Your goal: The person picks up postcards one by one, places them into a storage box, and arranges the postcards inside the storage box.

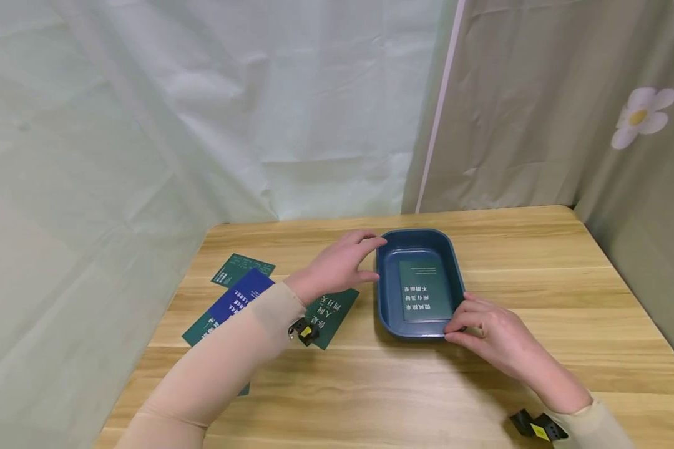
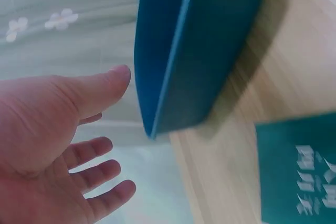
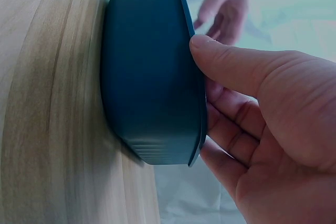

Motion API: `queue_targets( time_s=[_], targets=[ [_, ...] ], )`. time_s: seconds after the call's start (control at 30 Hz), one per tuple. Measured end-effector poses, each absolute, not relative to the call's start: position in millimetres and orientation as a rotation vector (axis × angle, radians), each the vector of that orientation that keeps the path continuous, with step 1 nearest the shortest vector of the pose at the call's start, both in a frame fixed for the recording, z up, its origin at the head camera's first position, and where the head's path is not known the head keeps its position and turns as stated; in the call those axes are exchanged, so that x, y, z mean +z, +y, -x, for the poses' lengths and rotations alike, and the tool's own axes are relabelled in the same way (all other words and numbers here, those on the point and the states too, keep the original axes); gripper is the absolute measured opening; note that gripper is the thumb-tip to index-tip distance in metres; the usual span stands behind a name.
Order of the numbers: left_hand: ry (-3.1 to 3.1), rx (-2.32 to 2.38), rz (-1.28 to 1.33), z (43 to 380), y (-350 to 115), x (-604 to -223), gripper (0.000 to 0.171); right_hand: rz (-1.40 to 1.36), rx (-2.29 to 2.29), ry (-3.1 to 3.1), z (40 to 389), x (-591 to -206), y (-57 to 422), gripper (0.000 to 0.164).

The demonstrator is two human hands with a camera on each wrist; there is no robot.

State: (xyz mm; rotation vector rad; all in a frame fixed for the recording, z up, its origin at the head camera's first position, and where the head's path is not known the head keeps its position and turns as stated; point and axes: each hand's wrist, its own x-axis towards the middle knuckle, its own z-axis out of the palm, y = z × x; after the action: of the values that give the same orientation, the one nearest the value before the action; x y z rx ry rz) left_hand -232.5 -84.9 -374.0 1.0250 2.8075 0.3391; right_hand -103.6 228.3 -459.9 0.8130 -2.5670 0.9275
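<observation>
"head view, main entry: what, and where?"

"blue tray [image 1: 392, 280], one, rounded corners. sits on the wooden table [image 1: 326, 405], between the two hands. contains one green card [image 1: 424, 290], flat on its floor. long axis: near to far, almost straight."

"hands, condition?"

"left hand [image 1: 339, 262]: thumb and fingers parted, nothing held; beside the long left side, toward the far end. contact with the rim: cannot tell. right hand [image 1: 491, 333]: thumb and curled fingers pinch the rim at the near right corner."

"closer of the pair?"

"the right, being on the rim. the two face each other across a diagonal, far left to near right; in my judgement, the relation that counts for handling the tray."

"further stock?"

"second green card [image 1: 334, 312], left of the tray, partly covered by the left wrist. blue card [image 1: 244, 292], farther left, partly behind the sleeve [image 1: 224, 362]."
</observation>
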Motion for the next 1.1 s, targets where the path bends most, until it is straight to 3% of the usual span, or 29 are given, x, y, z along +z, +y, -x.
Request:
queue_targets(
  time_s=[0.43, 1.1],
  targets=[
    [2.652, 0.257, -1.038, 222, -145, -382, 0.084, -0.809, 0.946, -2.581, 104, -458, 228, 0.036],
    [2.435, -0.069, -0.926, 223, -162, -406, 0.104, -0.795, 0.981, -2.609, 103, -456, 228, 0.033]
  ],
)
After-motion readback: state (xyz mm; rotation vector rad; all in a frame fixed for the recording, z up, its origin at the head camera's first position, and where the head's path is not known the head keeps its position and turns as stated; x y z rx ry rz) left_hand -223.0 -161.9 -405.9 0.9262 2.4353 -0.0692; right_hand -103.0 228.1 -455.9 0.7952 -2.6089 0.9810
